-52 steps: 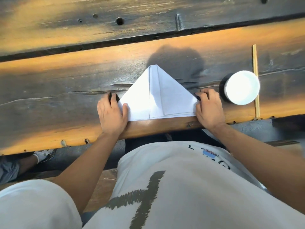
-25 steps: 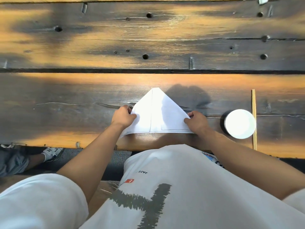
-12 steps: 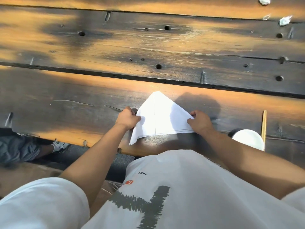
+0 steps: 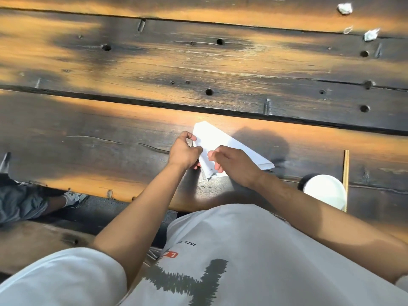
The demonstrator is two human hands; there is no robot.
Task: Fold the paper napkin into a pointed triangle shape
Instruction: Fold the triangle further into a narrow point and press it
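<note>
The white paper napkin [image 4: 217, 140] is folded into a narrow pointed triangle and lies on the dark wooden table [image 4: 110, 138], its tip pointing away from me. My left hand [image 4: 184, 151] pinches its left edge between thumb and fingers. My right hand [image 4: 234, 165] hovers over the napkin's near part with fingers loosely curled, its fingertips touching the paper near the lower corner. The napkin's right corner [image 4: 268, 166] sticks out past my right hand.
A white round cup [image 4: 324, 192] stands at the right near the table's front edge, with a thin wooden stick [image 4: 345, 173] beside it. Crumpled white scraps [image 4: 344, 8] lie at the far right. Another person's leg and shoe [image 4: 72, 197] show under the table's left.
The napkin's left half has been folded over onto the right, making a narrower triangle. My right hand moved left from the right corner onto the middle; my left hand moved right with the flap.
</note>
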